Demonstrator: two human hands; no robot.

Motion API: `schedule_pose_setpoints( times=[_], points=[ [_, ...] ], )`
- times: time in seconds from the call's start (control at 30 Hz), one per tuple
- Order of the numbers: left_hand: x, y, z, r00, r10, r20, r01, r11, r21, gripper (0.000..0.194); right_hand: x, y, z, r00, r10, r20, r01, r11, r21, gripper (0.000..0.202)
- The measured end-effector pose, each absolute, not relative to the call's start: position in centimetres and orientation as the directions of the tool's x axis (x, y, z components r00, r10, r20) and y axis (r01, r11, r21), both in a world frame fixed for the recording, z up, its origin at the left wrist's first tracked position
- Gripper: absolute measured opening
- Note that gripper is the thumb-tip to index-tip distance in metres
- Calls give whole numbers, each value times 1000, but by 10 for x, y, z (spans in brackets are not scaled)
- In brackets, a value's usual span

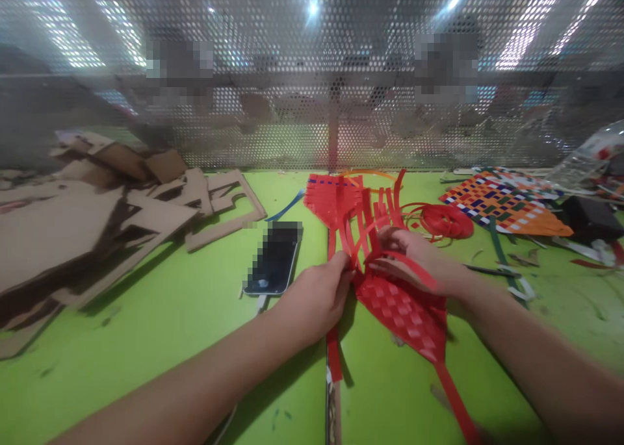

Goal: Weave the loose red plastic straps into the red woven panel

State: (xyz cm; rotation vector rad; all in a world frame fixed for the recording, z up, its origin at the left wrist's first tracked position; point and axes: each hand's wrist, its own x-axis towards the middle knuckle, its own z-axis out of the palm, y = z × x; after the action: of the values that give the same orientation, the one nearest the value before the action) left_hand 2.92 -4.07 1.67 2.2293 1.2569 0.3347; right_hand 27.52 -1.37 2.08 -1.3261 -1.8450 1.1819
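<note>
A red piece of strip weaving (402, 312), with a checked pattern and loose strips fanning out at its far side, lies in front of me. At its left corner, the thumb and fingers of my left hand (319, 295) pinch the weaving's edge. My right hand (409, 253) is over the far edge, its fingers curled among the loose strips. One red strip (412, 269) bends across the right hand; the exact grip of those fingertips is partly hidden. A long red tail (455, 396) runs from the weaving toward me.
Beyond my hands lies another red strip piece (324, 198), with a red strip coil (446, 221) to its right. A phone (275, 260) with a cable is left of my left hand. Cardboard pieces (63, 217) fill the left; an orange woven sheet (507, 201) lies far right. A perforated screen (302, 120) stands behind.
</note>
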Motion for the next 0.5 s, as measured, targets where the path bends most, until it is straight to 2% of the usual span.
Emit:
schedule_pose_setpoints(
  times=[0.07, 0.27, 0.4, 0.5],
  points=[
    [30, -41, 17, 527, 848, -54, 706, -401, 584, 18, 278, -12, 19, -376, 926, -36, 382, 120, -916, 40],
    [32, -42, 19, 482, 874, -63, 737, -366, 568, 23, 291, -12, 25, -489, 861, -138, 503, 149, -851, 21],
    [31, -41, 17, 481, 875, -52, 733, -369, 571, 23, 293, -15, 31, -551, 824, -130, 597, 280, -752, 16],
    [29, -40, 15, 481, 873, -81, 726, -345, 595, 20, 293, -18, 36, -643, 761, -85, 598, 430, -676, 13]
  ],
)
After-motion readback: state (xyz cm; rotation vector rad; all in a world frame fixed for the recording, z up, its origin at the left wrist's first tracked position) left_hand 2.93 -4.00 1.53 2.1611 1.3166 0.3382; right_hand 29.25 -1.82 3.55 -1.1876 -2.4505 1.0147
